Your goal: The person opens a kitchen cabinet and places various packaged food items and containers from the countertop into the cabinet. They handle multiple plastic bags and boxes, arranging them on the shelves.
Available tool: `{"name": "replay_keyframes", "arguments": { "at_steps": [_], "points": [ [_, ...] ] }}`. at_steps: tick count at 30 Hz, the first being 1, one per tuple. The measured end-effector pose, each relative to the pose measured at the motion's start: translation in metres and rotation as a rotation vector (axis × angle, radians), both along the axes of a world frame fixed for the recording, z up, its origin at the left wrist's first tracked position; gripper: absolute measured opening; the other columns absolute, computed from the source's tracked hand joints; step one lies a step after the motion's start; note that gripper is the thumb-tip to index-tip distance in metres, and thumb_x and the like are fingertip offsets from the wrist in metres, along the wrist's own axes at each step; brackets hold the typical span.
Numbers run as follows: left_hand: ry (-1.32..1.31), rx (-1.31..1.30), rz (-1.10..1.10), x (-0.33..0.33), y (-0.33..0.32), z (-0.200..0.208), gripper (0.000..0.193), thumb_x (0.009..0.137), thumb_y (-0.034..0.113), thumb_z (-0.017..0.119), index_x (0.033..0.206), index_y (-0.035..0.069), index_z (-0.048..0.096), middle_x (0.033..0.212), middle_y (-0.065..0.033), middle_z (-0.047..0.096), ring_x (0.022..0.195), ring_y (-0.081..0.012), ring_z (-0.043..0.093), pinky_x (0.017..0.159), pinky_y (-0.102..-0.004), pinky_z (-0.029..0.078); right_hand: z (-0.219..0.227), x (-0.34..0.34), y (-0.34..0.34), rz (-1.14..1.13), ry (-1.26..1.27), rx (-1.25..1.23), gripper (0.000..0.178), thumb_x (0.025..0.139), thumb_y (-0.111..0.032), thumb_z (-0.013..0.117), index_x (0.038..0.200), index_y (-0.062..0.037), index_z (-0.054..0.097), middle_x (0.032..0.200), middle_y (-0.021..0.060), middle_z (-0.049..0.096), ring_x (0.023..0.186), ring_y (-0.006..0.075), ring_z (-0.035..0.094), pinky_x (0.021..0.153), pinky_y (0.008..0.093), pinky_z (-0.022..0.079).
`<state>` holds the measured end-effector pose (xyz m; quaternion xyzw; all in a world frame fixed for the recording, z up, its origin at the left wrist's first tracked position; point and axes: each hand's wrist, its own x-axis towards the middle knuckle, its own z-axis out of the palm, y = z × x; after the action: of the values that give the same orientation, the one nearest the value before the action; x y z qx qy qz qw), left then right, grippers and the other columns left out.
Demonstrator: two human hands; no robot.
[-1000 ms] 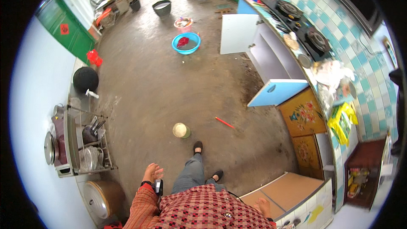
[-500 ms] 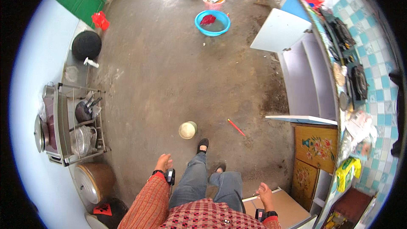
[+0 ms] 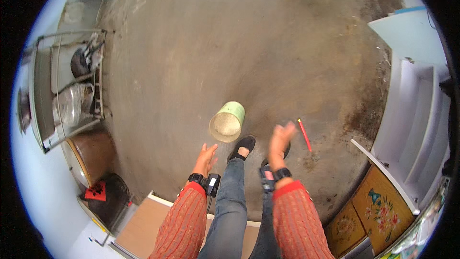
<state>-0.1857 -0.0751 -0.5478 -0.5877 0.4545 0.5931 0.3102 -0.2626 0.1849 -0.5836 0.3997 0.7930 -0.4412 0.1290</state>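
A pale green bucket (image 3: pixel 235 111) with a whitish round end is on the floor, just in front of my feet. Whether it stands or lies tipped I cannot tell. My left hand (image 3: pixel 205 160) is open, a little short of the bucket's near side, fingers stretched forward. My right hand (image 3: pixel 280 143), slightly blurred, reaches out to the right of the bucket with its fingers extended, touching nothing. Farther right lies a thin red stick (image 3: pixel 304 135) with a yellow end. Each wrist carries a black band with a small box.
A metal rack (image 3: pixel 100 74) with pots and bags stands on the left, above a brown drum (image 3: pixel 93 151). To the right is a white cupboard (image 3: pixel 405 115) with open doors, next to a painted flower cabinet (image 3: pixel 378 208). A tan board (image 3: pixel 141 223) lies behind my legs.
My view has tipped down toward the floor. Both hands have reached forward, and the bucket now appears larger and nearer to them.
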Motion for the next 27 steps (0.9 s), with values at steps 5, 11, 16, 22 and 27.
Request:
{"name": "replay_keyframes", "arguments": {
  "at_steps": [5,11,16,22,27],
  "points": [
    [0.064,0.106,0.138,-0.014,0.0,-0.05,0.087,0.084,0.021,0.066,0.146,0.014,0.006,0.146,-0.0152,0.022,0.133,-0.0309,0.027,0.094,-0.0442,0.041,-0.012,-0.042,-0.088,0.479,-0.114,-0.511,0.059,0.096,-0.034,0.035,0.144,-0.0048,0.019,0.149,0.0229,0.014,0.139,0.0315,0.016,0.112,0.0371,0.014],
    [0.205,0.12,0.182,-0.033,0.006,-0.078,0.065,0.082,-0.006,0.049,0.139,0.01,0.024,0.136,-0.0171,0.038,0.117,-0.0343,0.048,0.089,-0.0476,0.049,-0.018,-0.041,-0.092,0.911,-0.164,-0.396,0.063,0.089,-0.016,0.048,0.145,-0.0068,0.019,0.147,0.0241,0.021,0.132,0.0348,0.033,0.108,0.0385,0.027],
    [0.221,-0.007,0.05,-0.045,0.015,-0.065,0.062,0.075,-0.013,0.042,0.134,0.004,0.034,0.128,-0.0181,0.046,0.111,-0.0343,0.053,0.087,-0.0468,0.051,-0.024,-0.017,-0.086,0.597,-0.24,-0.47,0.066,0.084,-0.002,0.051,0.143,-0.016,0.024,0.126,0.0255,0.048,0.104,0.0417,0.056,0.086,0.043,0.048],
    [0.233,-0.115,-0.124,-0.048,0.055,-0.006,0.058,0.072,-0.012,0.043,0.127,0.002,0.049,0.111,-0.0111,0.059,0.093,-0.0206,0.061,0.073,-0.0307,0.053,0.002,0.012,-0.042,0.608,-0.015,-0.283,0.06,0.081,0.0,0.049,0.138,-0.0129,0.035,0.115,0.0241,0.057,0.075,0.0272,0.067,0.055,0.0367,0.055],
    [0.345,-0.004,-0.297,-0.038,0.102,0.062,0.069,0.073,-0.012,0.04,0.139,0.006,0.037,0.123,-0.0144,0.054,0.103,-0.0236,0.059,0.08,-0.0319,0.053,0.082,0.032,0.028,0.256,-0.155,-0.624,0.069,0.078,0.0,0.047,0.142,-0.0131,0.026,0.11,0.0217,0.06,0.054,0.0239,0.064,0.047,0.0338,0.054]
  ]
}}
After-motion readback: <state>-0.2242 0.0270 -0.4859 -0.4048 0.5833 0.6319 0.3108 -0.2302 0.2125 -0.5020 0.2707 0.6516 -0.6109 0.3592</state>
